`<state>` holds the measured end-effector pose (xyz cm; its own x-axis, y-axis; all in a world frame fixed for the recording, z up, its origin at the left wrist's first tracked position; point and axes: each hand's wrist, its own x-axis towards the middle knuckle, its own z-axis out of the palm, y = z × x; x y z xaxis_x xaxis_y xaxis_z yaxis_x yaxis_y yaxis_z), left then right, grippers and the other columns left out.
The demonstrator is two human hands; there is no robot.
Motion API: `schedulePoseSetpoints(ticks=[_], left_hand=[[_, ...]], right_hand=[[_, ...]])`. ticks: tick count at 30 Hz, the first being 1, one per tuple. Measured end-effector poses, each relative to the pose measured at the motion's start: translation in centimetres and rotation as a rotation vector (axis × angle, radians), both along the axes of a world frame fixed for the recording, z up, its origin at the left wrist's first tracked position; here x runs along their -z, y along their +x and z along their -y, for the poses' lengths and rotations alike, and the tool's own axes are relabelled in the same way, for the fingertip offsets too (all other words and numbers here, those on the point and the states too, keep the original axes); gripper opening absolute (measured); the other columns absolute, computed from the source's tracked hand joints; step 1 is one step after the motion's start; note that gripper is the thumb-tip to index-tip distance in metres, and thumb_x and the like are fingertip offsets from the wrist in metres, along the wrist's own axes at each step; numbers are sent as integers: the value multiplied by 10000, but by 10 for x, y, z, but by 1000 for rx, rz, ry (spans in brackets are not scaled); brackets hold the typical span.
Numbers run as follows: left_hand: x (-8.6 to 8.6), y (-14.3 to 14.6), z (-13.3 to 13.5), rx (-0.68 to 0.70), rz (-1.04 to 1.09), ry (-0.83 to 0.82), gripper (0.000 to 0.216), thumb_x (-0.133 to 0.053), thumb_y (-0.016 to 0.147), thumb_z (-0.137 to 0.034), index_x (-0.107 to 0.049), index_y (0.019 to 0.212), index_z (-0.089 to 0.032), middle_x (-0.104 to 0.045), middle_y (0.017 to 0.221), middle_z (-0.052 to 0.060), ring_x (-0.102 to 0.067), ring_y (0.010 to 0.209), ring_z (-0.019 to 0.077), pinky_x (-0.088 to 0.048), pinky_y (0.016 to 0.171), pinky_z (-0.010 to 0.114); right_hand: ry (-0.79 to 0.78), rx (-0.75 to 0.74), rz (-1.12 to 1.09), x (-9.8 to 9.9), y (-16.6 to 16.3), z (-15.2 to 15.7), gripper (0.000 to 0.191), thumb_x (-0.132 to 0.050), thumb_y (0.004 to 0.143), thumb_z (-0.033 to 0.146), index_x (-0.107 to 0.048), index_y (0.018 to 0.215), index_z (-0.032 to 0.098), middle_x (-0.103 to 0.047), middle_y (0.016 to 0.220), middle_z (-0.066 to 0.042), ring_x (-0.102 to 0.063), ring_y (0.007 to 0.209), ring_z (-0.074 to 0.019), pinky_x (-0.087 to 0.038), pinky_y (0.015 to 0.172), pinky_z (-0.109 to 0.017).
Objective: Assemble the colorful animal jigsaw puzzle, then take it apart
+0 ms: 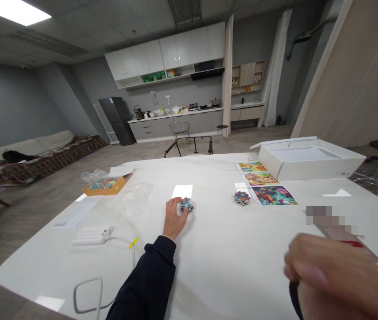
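My left hand (174, 217) rests at the middle of the white table, thumb and fingers closed around a small stack of colourful jigsaw puzzle pieces (186, 205). A second pile of puzzle pieces (242, 198) lies to its right, with no hand touching it. Beside that pile are printed picture sheets (274, 195) in bright colours. Close to the camera at the lower right is my right hand (339, 271), blurred, with its fingers curled in. Whatever it may hold is hidden; something black shows just below the fingers.
An orange box (105, 186) with pieces and plastic stands at the table's left, near a clear plastic bag (135, 198). A white power bank (90, 236) with a cable lies nearer. A large white box (309, 159) occupies the back right; a flat, partly pixelated item (345, 233) lies at right.
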<state>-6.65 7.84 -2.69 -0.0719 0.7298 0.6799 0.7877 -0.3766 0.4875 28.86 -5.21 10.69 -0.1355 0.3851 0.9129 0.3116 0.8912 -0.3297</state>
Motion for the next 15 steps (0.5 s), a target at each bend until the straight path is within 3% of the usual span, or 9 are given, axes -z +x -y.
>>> schedulePoseSetpoints(ticks=[1,2,4,10,12,15], left_hand=[[0,0,0,-2,2,-4,234,-649,916,-209,-593,1138,-255,-642,1189,88,-583,1170,288,-492,1043,501],[0,0,0,-6,5,-7,231,-653,912,-208,-595,1130,-257,-644,1195,88,-584,1173,289,-493,1041,503],[1,0,0,-17,13,-12,224,-661,902,-205,-600,1111,-257,-650,1187,87,-591,1166,292,-497,1035,506],[3,0,0,-41,50,-47,229,-665,888,-195,-605,1101,-254,-671,1111,71,-613,1096,279,-522,989,495],[4,-1,-1,-41,61,-64,227,-659,892,-197,-607,1106,-255,-673,1108,66,-615,1090,271,-535,968,481],[7,-1,-1,-35,75,-85,227,-651,896,-204,-611,1114,-255,-672,1117,67,-618,1096,267,-554,926,457]], right_hand=[[0,20,-14,-4,-8,-18,442,-325,1042,480,-689,1240,327,-679,707,-50,-662,613,-227,-525,562,-367],[-98,82,-1,-2,-13,-36,355,-412,1036,367,-701,1217,270,-684,732,-45,-664,627,-206,-531,614,-351],[-186,121,29,20,-14,-67,296,-438,1028,268,-723,1088,219,-608,620,8,-580,499,-142,-468,553,-284],[-675,155,194,118,13,-123,396,-407,1024,432,-711,1011,179,-534,527,33,-502,447,-145,-418,516,-276],[-833,129,223,134,17,-131,435,-378,1024,470,-707,1024,184,-553,542,28,-509,463,-156,-415,524,-284],[-930,126,279,142,16,-138,451,-378,1010,504,-711,984,201,-564,541,21,-537,502,-179,-414,559,-300]])
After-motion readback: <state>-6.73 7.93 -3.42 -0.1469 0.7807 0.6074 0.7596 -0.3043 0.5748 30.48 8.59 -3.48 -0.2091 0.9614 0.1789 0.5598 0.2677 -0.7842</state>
